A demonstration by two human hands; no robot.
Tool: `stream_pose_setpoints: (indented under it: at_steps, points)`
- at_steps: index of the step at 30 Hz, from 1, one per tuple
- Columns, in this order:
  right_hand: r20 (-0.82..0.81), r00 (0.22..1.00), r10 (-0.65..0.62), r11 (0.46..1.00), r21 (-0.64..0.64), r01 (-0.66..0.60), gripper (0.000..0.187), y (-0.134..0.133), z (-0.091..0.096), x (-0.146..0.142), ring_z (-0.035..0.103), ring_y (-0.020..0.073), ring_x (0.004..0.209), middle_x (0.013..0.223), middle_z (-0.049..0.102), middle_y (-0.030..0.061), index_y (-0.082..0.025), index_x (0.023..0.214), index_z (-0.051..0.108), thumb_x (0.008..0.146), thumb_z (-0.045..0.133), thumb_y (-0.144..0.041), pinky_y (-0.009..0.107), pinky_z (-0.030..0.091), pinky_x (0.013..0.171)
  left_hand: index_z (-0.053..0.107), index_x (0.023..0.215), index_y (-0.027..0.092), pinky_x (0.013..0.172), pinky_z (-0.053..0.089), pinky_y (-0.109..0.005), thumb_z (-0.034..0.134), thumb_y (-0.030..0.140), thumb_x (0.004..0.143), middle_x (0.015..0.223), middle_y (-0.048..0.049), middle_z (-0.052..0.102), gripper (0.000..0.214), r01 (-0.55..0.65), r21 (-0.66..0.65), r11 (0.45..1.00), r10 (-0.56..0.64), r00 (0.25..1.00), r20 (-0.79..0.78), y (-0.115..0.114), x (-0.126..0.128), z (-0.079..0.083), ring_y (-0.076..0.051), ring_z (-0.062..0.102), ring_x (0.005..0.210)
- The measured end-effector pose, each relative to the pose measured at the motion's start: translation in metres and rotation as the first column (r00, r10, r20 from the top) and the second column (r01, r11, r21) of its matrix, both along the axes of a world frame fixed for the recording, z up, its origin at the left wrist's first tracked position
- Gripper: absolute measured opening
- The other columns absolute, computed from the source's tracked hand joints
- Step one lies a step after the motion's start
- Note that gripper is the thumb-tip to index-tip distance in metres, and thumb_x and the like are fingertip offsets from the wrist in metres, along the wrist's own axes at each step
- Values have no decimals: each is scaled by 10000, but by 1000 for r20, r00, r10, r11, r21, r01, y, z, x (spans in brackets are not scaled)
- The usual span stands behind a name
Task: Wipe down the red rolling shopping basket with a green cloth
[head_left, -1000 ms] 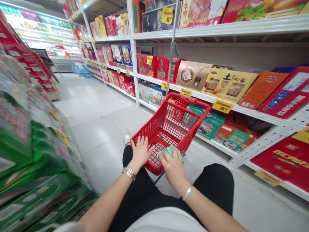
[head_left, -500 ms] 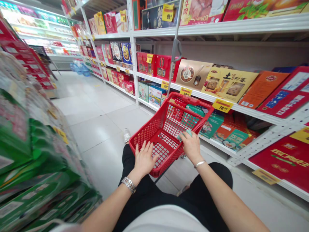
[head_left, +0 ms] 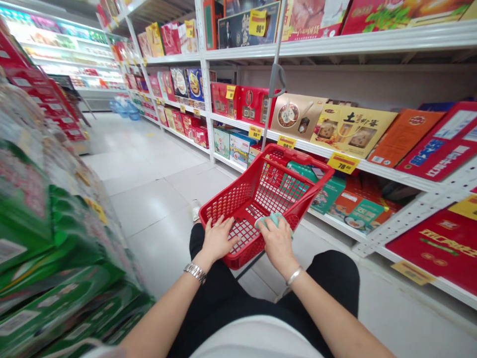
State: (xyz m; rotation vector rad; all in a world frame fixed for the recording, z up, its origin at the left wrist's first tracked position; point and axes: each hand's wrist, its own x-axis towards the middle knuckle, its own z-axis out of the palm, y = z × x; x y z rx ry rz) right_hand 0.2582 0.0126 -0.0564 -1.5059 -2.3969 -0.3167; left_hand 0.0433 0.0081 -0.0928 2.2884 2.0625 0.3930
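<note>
Red plastic mesh shopping basket (head_left: 268,196), long axis running forward from the person toward white metal shelving (head_left: 206,99), sat under both grips: left grip (head_left: 219,239) lay open on its mesh, right grip (head_left: 278,243) closed on a crumpled teal cloth (head_left: 271,220) inside it.

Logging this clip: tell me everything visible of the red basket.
The basket is red plastic with mesh walls and floor and a solid rim. It tilts beside the shelves, a pole rising behind it. The left hand rests on its mesh; the right hand presses a pale green cloth against it.
</note>
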Motion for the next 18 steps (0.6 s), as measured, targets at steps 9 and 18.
stream_pose_setpoints:
  at_steps: [9, 18]
  points:
    - [16, 998, 55, 998, 30, -55, 412, 7, 8, -2, 487, 262, 1006, 1179, 681, 47, -303, 1212, 661, 918, 484, -74, 400, 368, 890, 598, 1352, 241, 1226, 179, -538, 585, 437, 875, 1397, -102, 619, 516, 88, -54, 995, -87, 996, 30, 18, -40, 4, -264, 452, 1409]
    - [16, 993, -118, 982, 148, 114, 410, 42, 1, 48, 429, 308, 1144, 1198, 671, 61, -279, 1181, 694, 868, 528, -72, 442, 325, 964, 618, 1334, 240, 1225, 212, -499, 599, 444, 864, 1382, -94, 633, 513, 87, -55, 995, -86, 996, 25, 21, -37, 7, -264, 492, 1377]
